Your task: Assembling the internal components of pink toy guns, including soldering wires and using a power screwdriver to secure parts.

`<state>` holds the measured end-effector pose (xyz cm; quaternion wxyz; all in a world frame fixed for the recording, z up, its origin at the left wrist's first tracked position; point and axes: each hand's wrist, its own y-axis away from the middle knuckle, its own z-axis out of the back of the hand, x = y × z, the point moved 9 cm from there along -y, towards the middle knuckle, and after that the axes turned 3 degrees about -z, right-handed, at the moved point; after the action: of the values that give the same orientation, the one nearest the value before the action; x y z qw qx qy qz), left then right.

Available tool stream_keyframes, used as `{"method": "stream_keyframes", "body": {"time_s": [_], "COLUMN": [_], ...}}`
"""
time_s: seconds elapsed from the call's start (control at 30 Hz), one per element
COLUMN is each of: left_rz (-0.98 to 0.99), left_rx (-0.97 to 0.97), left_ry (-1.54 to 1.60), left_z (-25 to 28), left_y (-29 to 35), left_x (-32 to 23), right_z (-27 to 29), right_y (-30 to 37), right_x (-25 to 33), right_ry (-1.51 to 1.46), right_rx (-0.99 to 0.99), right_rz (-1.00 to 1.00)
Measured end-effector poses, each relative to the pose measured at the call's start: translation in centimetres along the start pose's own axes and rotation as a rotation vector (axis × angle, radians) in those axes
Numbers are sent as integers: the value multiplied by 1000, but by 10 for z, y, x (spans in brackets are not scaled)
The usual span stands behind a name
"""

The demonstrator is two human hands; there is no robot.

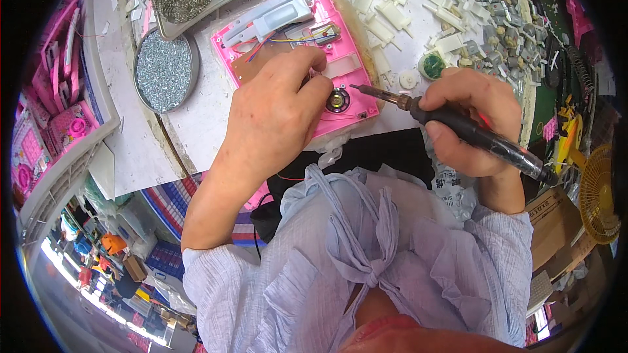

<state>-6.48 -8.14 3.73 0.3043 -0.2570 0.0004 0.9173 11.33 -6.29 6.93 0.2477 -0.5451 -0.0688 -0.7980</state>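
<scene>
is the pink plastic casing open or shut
Open: the pink rectangular plastic casing has its inside facing up, exposing thin coloured wires and a round black speaker near the left hand.

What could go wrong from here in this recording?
The soldering iron in the right hand points toward the left hand; if hot, it might burn it. Its tip is near the speaker in the pink case, so a slip could mark either. Thin wires by the left hand might snag.
</scene>
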Motion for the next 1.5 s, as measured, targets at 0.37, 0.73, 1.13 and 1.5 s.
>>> {"method": "stream_keyframes", "body": {"time_s": [0.37, 0.73, 1.13, 1.5], "left_rz": [-12, -52, 39, -4], "left_rx": [-110, -246, -168, -258], "left_ry": [-22, 97, -89, -139], "left_z": [4, 17, -4, 19], "left_y": [7, 23, 17, 32], "left_x": [-2, 0, -24, -6], "right_z": [4, 9, 33, 154], "right_y": [2, 8, 32, 137], "right_x": [1, 1, -6, -41], "right_ry": [-4, -74, -87, -327], "right_rx": [27, -61, -153, -801], "right_rz": [13, 114, 52, -173]}}
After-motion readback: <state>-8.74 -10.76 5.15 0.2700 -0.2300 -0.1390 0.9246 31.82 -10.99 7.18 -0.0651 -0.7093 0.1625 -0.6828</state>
